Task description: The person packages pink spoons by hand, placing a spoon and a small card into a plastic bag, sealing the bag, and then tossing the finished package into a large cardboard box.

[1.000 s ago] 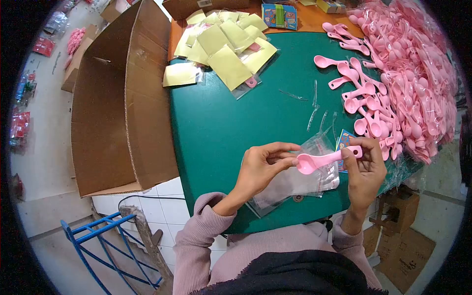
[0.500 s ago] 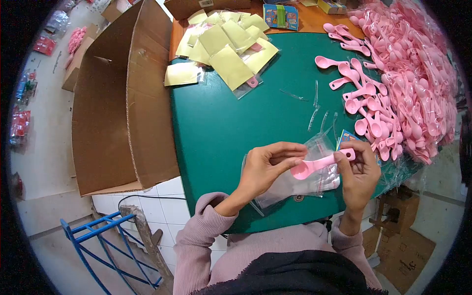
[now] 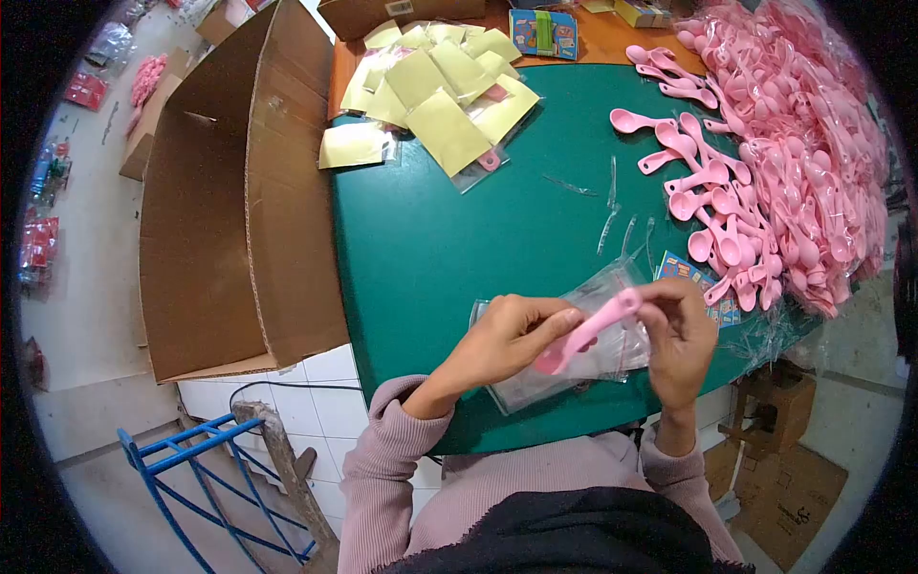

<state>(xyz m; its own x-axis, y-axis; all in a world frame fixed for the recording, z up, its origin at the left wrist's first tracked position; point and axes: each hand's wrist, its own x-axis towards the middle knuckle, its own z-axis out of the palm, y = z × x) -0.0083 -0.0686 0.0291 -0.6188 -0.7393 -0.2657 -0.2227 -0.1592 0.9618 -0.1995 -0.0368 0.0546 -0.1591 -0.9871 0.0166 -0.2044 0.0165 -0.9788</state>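
Note:
A pink measuring spoon (image 3: 595, 330) is held at a slant in front of me, slightly blurred. My left hand (image 3: 512, 337) pinches it near the bowl, with the thumb along its side. At the holed end of the handle, the fingers of my right hand (image 3: 681, 330) close on the spoon. Beneath both hands lie clear plastic bags (image 3: 535, 387) in a loose stack. Printed blue cards (image 3: 732, 312) sit just past my right hand, partly covered by it.
Loose pink spoons (image 3: 712, 177) and a big bagged heap of them (image 3: 813, 153) fill the right side. Bagged yellow cards (image 3: 445, 129) are piled at the back left. A large cardboard box (image 3: 292, 191) stands left of the green table (image 3: 430, 258). Clear plastic strips (image 3: 609, 230) lie mid-table.
The spoon has tilted more steeply, its handle end swinging up and left and its bowl dropping. My right hand has moved left, uncovering more of the blue cards.

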